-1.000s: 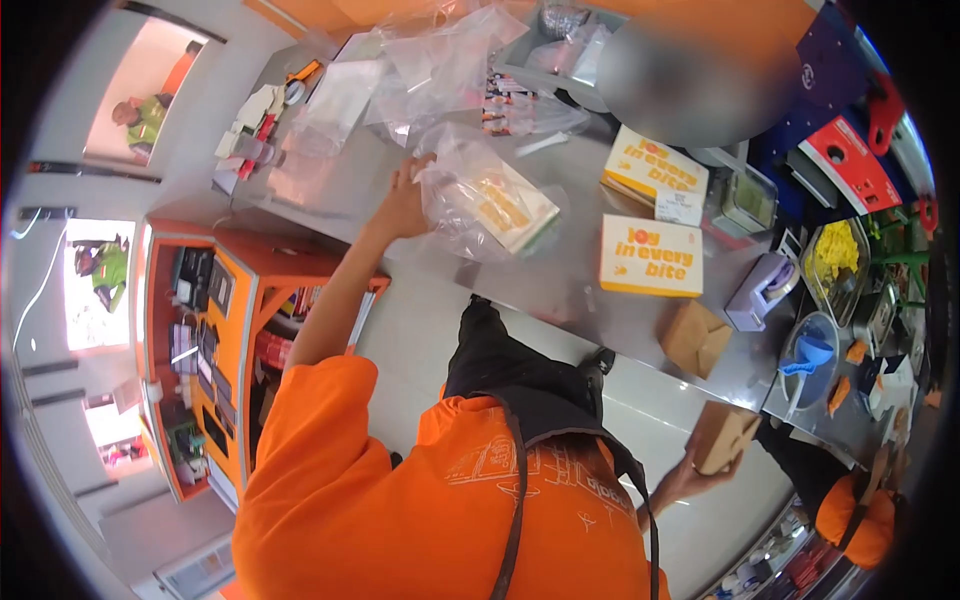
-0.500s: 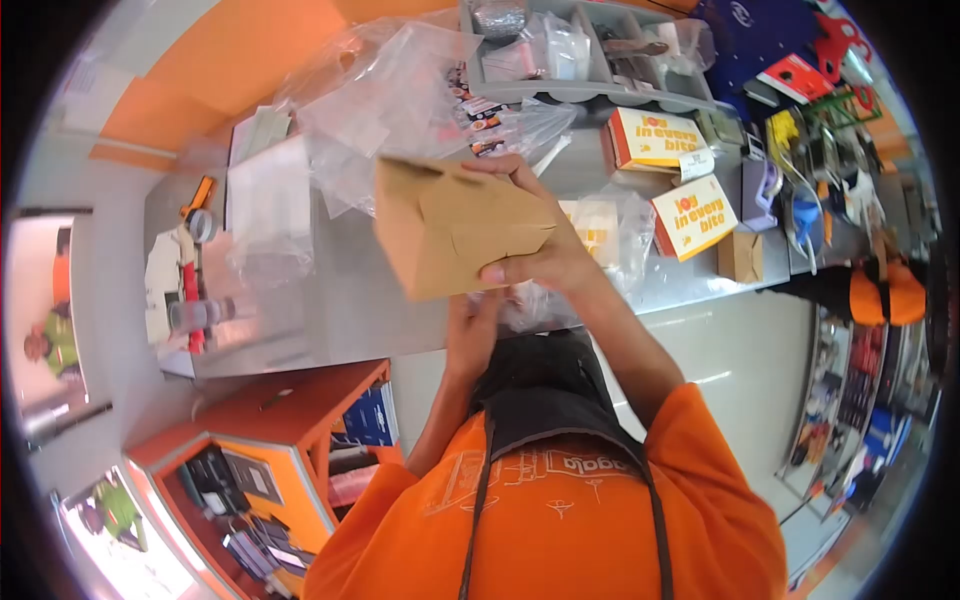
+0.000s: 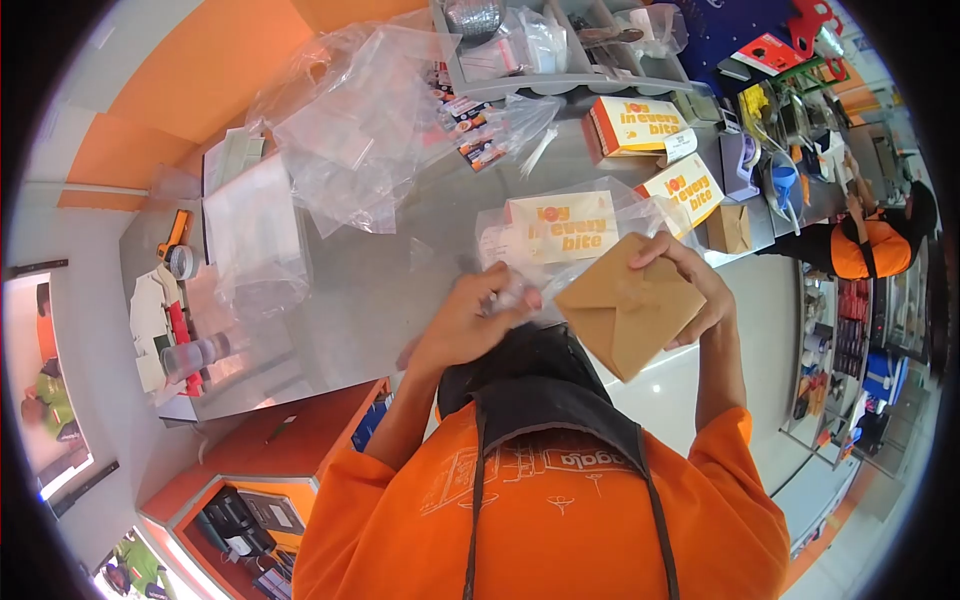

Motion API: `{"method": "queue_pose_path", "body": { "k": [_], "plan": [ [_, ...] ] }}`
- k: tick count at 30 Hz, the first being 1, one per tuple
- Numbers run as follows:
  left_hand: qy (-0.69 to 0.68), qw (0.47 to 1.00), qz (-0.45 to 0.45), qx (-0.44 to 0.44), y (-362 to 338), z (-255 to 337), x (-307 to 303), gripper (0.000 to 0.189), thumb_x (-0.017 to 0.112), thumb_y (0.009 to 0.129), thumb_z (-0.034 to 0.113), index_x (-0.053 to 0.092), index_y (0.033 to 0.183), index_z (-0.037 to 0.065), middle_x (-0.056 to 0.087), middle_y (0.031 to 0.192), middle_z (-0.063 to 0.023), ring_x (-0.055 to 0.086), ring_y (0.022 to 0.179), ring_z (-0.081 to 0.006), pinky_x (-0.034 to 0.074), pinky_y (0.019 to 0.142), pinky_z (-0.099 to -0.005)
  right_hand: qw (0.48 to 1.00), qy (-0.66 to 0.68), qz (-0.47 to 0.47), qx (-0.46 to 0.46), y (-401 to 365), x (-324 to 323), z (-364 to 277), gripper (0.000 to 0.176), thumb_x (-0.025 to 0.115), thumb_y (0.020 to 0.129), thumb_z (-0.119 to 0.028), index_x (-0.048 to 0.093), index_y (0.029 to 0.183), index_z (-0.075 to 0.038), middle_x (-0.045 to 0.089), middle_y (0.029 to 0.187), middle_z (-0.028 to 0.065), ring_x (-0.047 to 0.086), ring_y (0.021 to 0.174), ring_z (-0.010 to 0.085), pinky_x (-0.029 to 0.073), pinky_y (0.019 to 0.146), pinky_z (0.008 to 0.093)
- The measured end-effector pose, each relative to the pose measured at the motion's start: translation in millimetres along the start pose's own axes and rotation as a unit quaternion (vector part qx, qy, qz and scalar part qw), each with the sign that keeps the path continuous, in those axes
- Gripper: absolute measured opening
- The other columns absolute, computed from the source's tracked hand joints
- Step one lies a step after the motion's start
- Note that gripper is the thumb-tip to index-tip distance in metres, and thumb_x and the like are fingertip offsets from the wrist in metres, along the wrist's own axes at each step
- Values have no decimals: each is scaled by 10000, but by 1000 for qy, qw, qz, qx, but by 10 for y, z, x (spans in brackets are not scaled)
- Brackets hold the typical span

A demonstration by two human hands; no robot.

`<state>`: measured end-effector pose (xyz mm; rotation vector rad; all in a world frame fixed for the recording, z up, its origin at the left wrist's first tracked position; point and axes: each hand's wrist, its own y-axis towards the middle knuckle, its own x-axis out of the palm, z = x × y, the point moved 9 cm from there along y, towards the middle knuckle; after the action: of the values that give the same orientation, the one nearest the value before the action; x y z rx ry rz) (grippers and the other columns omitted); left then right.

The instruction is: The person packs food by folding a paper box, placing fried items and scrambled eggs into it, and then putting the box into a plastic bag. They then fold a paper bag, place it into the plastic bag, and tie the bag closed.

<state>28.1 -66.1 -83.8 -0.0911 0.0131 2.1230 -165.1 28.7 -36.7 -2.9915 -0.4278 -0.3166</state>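
A brown folded cardboard food box (image 3: 628, 310) is gripped by my right hand (image 3: 700, 285), with the fingers over its far edge. It is tilted over the table's near edge. My left hand (image 3: 475, 318) is closed on the gathered edge of a clear plastic bag (image 3: 490, 240). Inside this bag lies a white and yellow printed box (image 3: 562, 228), flat on the table. The bag spreads rightward behind the brown box.
Two more printed boxes, one upper (image 3: 640, 125) and one lower (image 3: 685, 192), stand right on the steel table (image 3: 400, 290). Beside them is a small brown box (image 3: 730, 228). Loose plastic bags (image 3: 350, 130) and a grey divided tray (image 3: 540, 82) lie farther back. A co-worker (image 3: 868, 245) stands far right.
The brown box has moved right and toward me in my right hand. My left hand, lower behind the box before, is now in plain view at the bag's edge. The view has shifted slightly.
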Motion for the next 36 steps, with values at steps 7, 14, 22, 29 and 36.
{"method": "queue_pose_path", "body": {
  "k": [7,14,22,29,36],
  "plan": [
    [21,990,140,-7,21,361,-148,255,602,990,77,610,1242,39,619,813,-26,510,659,-69,411,599,-259,994,-15,80,66,409,-242,609,936,893,507,-111,509,1359,-67,561,1334,92,539,1227,218,406,1073,358],
    [185,963,191,34,-83,206,-107,358,682,893,76,557,1227,47,631,740,-115,596,567,-228,464,567,-351,978,132,157,46,524,-470,465,831,828,674,-134,472,1420,-47,593,1293,102,555,1231,213,438,1057,328],
    [186,969,159,21,-140,-28,60,604,715,832,28,366,1320,-44,677,991,-208,664,921,-381,516,852,-415,946,309,53,-80,1066,96,75,938,846,613,-298,459,1404,26,502,1398,135,552,1251,263,442,1066,378],
    [11,941,338,-19,-415,-166,-111,883,694,774,-119,206,1493,37,480,797,19,485,717,-80,435,661,-236,954,297,12,-31,1282,-41,977,832,803,650,-195,493,1396,4,547,1401,149,562,1271,291,438,1097,395],
    [-19,960,278,-6,-289,-166,-35,889,662,780,-123,184,1512,39,448,824,9,442,722,-79,420,737,-216,988,101,31,112,570,-416,953,966,835,474,-329,541,1326,21,591,1309,162,572,1229,292,424,1081,375]
  ]
}}
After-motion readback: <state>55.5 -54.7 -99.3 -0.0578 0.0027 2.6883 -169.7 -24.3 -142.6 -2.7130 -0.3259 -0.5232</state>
